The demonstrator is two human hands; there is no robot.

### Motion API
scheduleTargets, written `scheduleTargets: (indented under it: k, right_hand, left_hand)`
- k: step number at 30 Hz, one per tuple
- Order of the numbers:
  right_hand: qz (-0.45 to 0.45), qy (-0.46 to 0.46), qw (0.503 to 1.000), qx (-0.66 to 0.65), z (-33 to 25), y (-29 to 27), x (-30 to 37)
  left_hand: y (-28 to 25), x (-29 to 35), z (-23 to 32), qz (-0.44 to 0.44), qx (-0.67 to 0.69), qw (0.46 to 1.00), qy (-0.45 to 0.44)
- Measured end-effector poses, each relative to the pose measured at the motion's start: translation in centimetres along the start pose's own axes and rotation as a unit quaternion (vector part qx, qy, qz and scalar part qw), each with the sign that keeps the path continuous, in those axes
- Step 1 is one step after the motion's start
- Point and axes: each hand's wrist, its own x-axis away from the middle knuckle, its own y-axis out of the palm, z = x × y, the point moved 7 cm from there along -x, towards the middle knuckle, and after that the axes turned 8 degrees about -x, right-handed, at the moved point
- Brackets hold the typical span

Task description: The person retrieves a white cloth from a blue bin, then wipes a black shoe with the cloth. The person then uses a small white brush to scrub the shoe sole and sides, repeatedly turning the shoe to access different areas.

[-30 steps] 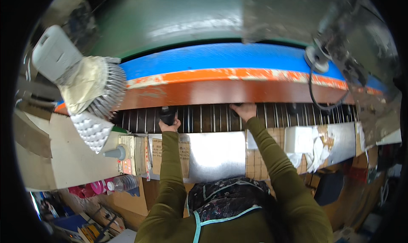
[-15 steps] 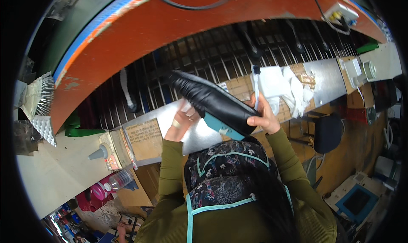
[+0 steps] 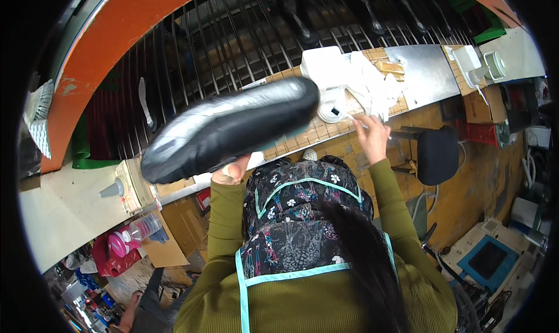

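Note:
My left hand (image 3: 232,171) grips a black shoe upper (image 3: 233,136) from below; it looks stretched over a last, and the fingers behind it are hidden. Its underside faces up, with a shiny pale band along it, blurred by motion. Closed around a thin white brush handle (image 3: 350,117) is my right hand (image 3: 374,136). The brush's far end reaches a small white container (image 3: 331,113) with a dark opening; the bristles are out of sight. Beside the container lie white cloths (image 3: 372,85) on a cardboard-covered ledge.
A rack of metal rods (image 3: 204,42) carries several black shoe pieces (image 3: 364,10) beyond the ledge. A yellowish block (image 3: 390,70) sits behind the cloths. A dark stool (image 3: 438,155) stands at right. Another person's arm (image 3: 129,312) shows at lower left.
My left hand has turned the shoe upper underside up and moved it left. My right hand has let go of the upper and lowered the brush to the white container.

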Motion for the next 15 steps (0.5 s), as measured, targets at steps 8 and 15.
scheduleTargets:
  k: [8, 15]
  right_hand:
    - [0.053, -0.162, 0.974, 0.151, -1.2, 1.9, -2.1]
    - [-0.045, -0.054, 0.996, 0.057, 1.6, 2.6, -2.9]
  left_hand:
    - [2.8, -0.3, 7.2, 0.055, -0.102, 0.972, 0.205]
    - [3.1, 1.8, 9.3, 0.154, -0.476, 0.768, 0.400]
